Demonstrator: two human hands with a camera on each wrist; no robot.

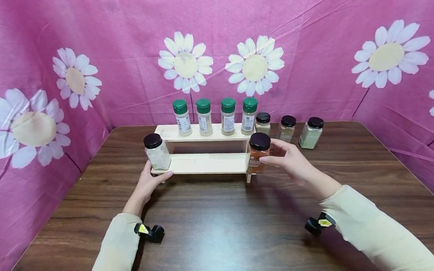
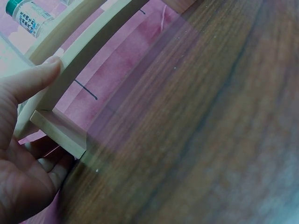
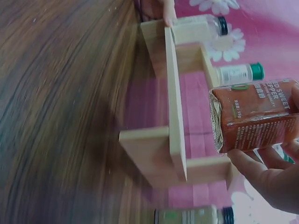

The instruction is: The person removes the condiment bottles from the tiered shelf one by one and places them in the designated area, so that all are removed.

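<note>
My right hand (image 1: 291,162) grips a black-lidded jar of red spice (image 1: 258,158), labelled sweet pepper. In the right wrist view this spice jar (image 3: 261,116) is raised above the lower shelf at its right end, with its base showing. My left hand (image 1: 150,183) holds the left end of a two-tier wooden rack (image 1: 207,164). Its thumb lies on the lower shelf's front edge, and the other fingers curl around the end support (image 2: 60,133). A black-lidded jar of pale contents (image 1: 159,154) stands on the lower shelf's left end, just above that hand.
Several green-capped shakers (image 1: 204,118) stand in a row on the upper shelf. To the right of the rack are three more black-lidded jars, the rightmost a pale green jar (image 1: 311,134). A pink cloth (image 1: 215,14) with daisies hangs behind the wooden table (image 1: 214,232).
</note>
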